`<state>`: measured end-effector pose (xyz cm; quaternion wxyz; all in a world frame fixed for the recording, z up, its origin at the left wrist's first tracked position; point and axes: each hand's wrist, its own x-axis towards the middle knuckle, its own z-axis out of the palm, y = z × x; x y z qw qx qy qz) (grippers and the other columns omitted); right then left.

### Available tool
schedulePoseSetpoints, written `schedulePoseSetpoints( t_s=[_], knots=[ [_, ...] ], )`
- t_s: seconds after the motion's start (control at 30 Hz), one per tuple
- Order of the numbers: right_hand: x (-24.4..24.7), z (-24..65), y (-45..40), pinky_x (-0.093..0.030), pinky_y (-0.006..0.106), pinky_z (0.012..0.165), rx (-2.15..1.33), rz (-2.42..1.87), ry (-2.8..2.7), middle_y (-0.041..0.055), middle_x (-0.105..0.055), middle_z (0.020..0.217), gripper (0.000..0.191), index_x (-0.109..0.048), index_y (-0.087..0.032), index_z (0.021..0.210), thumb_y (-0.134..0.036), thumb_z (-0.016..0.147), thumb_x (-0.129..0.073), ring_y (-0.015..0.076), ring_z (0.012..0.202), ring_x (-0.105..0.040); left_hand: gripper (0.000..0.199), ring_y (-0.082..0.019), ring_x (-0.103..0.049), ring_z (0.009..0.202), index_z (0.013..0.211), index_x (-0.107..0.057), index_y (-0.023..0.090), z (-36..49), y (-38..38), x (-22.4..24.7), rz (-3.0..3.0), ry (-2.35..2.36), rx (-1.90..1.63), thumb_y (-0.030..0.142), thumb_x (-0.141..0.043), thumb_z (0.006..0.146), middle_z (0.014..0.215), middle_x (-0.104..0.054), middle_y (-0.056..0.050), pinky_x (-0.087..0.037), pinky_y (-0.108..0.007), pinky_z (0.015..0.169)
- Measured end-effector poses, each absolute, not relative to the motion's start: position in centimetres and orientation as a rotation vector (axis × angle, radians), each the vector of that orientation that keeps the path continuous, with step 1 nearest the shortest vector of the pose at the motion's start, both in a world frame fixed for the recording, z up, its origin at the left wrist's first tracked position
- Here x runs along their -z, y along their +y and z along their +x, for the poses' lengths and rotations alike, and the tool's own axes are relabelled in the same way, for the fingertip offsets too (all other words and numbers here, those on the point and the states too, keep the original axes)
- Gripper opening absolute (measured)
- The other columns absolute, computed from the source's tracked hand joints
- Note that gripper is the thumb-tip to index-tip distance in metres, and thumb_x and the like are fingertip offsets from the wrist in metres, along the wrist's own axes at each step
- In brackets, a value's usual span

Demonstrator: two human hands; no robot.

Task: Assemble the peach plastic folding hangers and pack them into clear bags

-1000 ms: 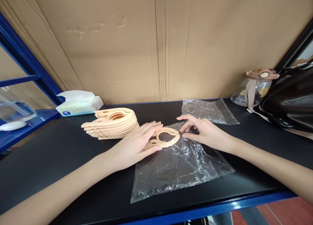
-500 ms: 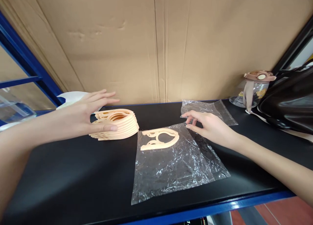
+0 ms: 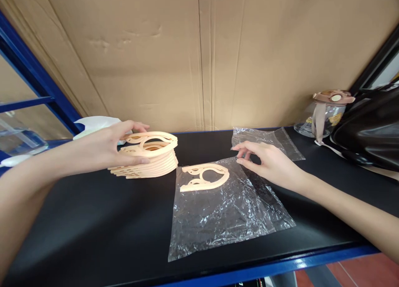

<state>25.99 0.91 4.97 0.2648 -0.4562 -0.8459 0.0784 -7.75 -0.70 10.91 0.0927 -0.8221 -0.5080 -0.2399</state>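
Observation:
My left hand (image 3: pixel 120 148) grips a peach-coloured folding hanger (image 3: pixel 170 142) by its left end, thumb in front and fingers behind. That hanger is raised and tilted just over a neat stack of matching hangers (image 3: pixel 162 164). One more folded hanger (image 3: pixel 215 185) lies flat at the upper part of a clear plastic bag (image 3: pixel 215 220); whether it is on or inside the film is hard to tell. My right hand (image 3: pixel 262 160) is closed in a pinch at the bag's upper right corner, its thumb and curled fingers at the film edge.
Another clear bag (image 3: pixel 280 139) lies behind my right hand. A drinking bottle with a strap (image 3: pixel 332 108) and a black bag (image 3: pixel 370 129) stand at the right. White tissue (image 3: pixel 96 123) is behind my left hand. A cardboard wall (image 3: pixel 156 71) closes off the back.
My left hand has closed on the top hanger of the stack and raised it slightly; before, its fingers were spread over the stack. My right hand stays at the bag's corner.

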Motion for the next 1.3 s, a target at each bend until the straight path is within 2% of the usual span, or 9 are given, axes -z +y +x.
schedulePoseSetpoints(
  t_s=[0.17, 0.27, 0.43, 0.7, 0.87, 0.93, 1.03, 1.1, 1.3],
  knots=[
    [-5.6, 25.1, -0.8, -0.046, 0.035, 0.088, -0.368, -1.016, -2.164, 0.0041, -0.064, 0.108, 0.030, -0.056, -0.023, 0.114, -0.042, 0.090, -0.052, 0.0181, 0.096, -0.059, 0.060, -0.028, -0.058, 0.104, 0.120, -0.051, 0.017, -4.3, -1.7, -10.0, -2.532, -1.330, 0.656, 0.064, -0.045, 0.083, 0.108, -0.064, -0.007, -0.043, -0.040, 0.091],
    [-6.0, 24.4, -2.1, -0.048, 0.032, 0.080, -0.760, -0.921, -2.117, 0.0019, -0.066, 0.093, 0.030, -0.055, -0.023, 0.116, -0.040, 0.092, -0.050, 0.0153, 0.085, -0.060, 0.061, -0.028, -0.060, 0.097, 0.116, -0.052, 0.016, -2.5, -2.5, -8.9, -2.550, -1.156, 0.545, 0.062, -0.058, 0.076, 0.108, -0.063, -0.009, -0.044, -0.039, 0.086],
    [-6.0, 23.8, -2.4, -0.048, 0.024, 0.060, -1.304, -0.881, -2.035, -0.0004, -0.063, 0.078, 0.021, -0.062, -0.020, 0.099, -0.037, 0.087, -0.059, 0.0106, 0.066, -0.056, 0.070, -0.028, -0.057, 0.102, 0.123, -0.045, 0.014, -1.1, -3.4, -7.3, -2.568, -0.938, 0.437, 0.057, -0.067, 0.073, 0.117, -0.060, -0.011, -0.039, -0.039, 0.090],
    [-5.7, 24.5, -0.2, -0.040, 0.021, 0.056, -1.394, -0.964, -1.933, -0.0025, -0.062, 0.068, 0.024, -0.063, -0.016, 0.092, -0.039, 0.083, -0.063, 0.0061, 0.055, -0.051, 0.072, -0.026, -0.052, 0.112, 0.132, -0.039, 0.019, -2.4, -2.2, -7.8, -2.650, -1.148, 0.363, 0.059, -0.062, 0.078, 0.127, -0.054, -0.008, -0.039, -0.038, 0.091],
    [-5.6, 24.7, -0.4, -0.044, 0.025, 0.059, -1.197, -1.007, -2.096, -0.0003, -0.064, 0.075, 0.031, -0.061, -0.017, 0.102, -0.044, 0.087, -0.056, 0.0098, 0.061, -0.053, 0.064, -0.025, -0.053, 0.109, 0.127, -0.045, 0.018, -2.7, -1.8, -7.4, -2.616, -1.085, 0.392, 0.055, -0.064, 0.078, 0.121, -0.057, -0.007, -0.038, -0.037, 0.091],
    [-5.5, 24.6, -0.9, -0.049, 0.029, 0.068, -0.909, -0.991, -2.238, 0.0034, -0.065, 0.097, 0.043, -0.053, -0.020, 0.120, -0.045, 0.086, -0.058, 0.0139, 0.078, -0.058, 0.062, -0.025, -0.053, 0.107, 0.124, -0.046, 0.016, -2.4, -2.0, -7.1, -2.605, -1.056, 0.428, 0.053, -0.065, 0.077, 0.118, -0.058, -0.007, -0.038, -0.037, 0.091],
    [-5.3, 24.2, -1.8, -0.047, 0.037, 0.092, -0.416, -0.902, -2.444, 0.0086, -0.050, 0.130, 0.072, -0.035, -0.021, 0.138, -0.047, 0.079, -0.066, 0.0215, 0.111, -0.052, 0.060, -0.025, -0.055, 0.102, 0.121, -0.048, 0.015, -1.6, -2.6, -6.8, -2.600, -1.030, 0.499, 0.051, -0.066, 0.077, 0.113, -0.060, -0.008, -0.039, -0.038, 0.090],
    [-5.2, 23.9, -2.5, -0.044, 0.039, 0.098, -0.189, -0.857, -2.524, 0.0100, -0.046, 0.134, 0.075, -0.033, -0.020, 0.139, -0.048, 0.078, -0.066, 0.0236, 0.119, -0.047, 0.058, -0.024, -0.056, 0.097, 0.119, -0.048, 0.016, -1.1, -3.1, -6.5, -2.618, -1.027, 0.543, 0.049, -0.067, 0.076, 0.110, -0.061, -0.007, -0.040, -0.038, 0.087],
    [-5.1, 23.5, -3.2, -0.046, 0.037, 0.098, 0.112, -0.807, -2.556, 0.0117, -0.050, 0.130, 0.071, -0.036, -0.013, 0.138, -0.038, 0.078, -0.065, 0.0231, 0.117, -0.049, 0.062, -0.024, -0.056, 0.099, 0.124, -0.042, 0.019, -0.2, -3.8, -6.0, -2.683, -1.051, 0.623, 0.050, -0.067, 0.077, 0.116, -0.058, -0.006, -0.044, -0.038, 0.084]
  ],
)
